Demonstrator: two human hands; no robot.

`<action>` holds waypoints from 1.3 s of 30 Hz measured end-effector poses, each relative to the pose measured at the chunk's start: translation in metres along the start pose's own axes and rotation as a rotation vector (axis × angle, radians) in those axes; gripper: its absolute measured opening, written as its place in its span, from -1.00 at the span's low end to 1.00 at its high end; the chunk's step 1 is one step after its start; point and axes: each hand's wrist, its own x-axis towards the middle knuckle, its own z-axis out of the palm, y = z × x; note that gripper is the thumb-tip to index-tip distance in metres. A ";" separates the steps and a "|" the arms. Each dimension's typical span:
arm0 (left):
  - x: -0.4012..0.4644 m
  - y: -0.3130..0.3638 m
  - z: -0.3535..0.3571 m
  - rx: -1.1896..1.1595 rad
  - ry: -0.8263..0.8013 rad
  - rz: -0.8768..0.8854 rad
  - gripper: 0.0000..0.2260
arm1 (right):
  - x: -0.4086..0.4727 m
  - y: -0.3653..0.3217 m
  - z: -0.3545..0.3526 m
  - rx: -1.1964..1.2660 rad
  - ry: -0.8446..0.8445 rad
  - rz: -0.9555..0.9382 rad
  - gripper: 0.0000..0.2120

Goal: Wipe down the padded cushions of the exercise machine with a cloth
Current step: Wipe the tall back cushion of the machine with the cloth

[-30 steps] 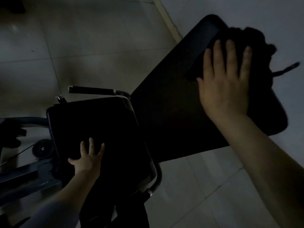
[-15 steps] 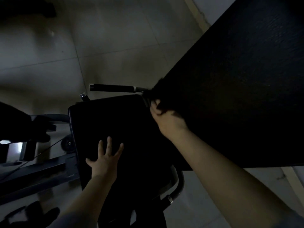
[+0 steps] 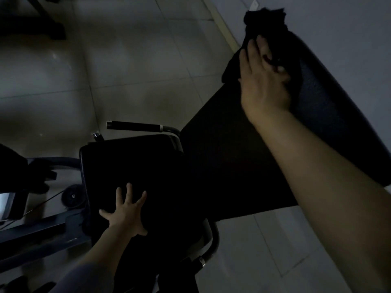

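Right hand (image 3: pixel 264 81) now up at backrest (image 3: pixel 232 155) top, fingers curled on cloth (image 3: pixel 264 20), left hand (image 3: pixel 124 210) splayed flat on seat (image 3: pixel 131 166).

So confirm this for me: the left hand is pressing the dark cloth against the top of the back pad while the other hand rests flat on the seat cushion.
Wrong hand. In the head view, the right hand presses the dark cloth against the top of the back pad; the left hand rests flat, fingers spread, on the seat cushion.
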 end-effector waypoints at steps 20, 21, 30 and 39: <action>0.003 0.004 0.010 0.074 0.025 -0.013 0.06 | -0.194 0.053 0.005 0.190 0.216 0.058 -0.50; 0.004 0.003 0.012 0.072 0.038 -0.012 0.07 | -0.193 0.062 0.001 0.201 0.249 0.101 -0.53; 0.010 0.001 0.017 0.036 0.045 0.000 0.05 | -0.227 -0.021 0.077 0.148 0.319 -0.068 -0.58; -0.030 -0.027 0.067 -0.388 0.592 0.127 -0.42 | -0.248 -0.112 0.090 0.931 0.079 -0.096 -0.64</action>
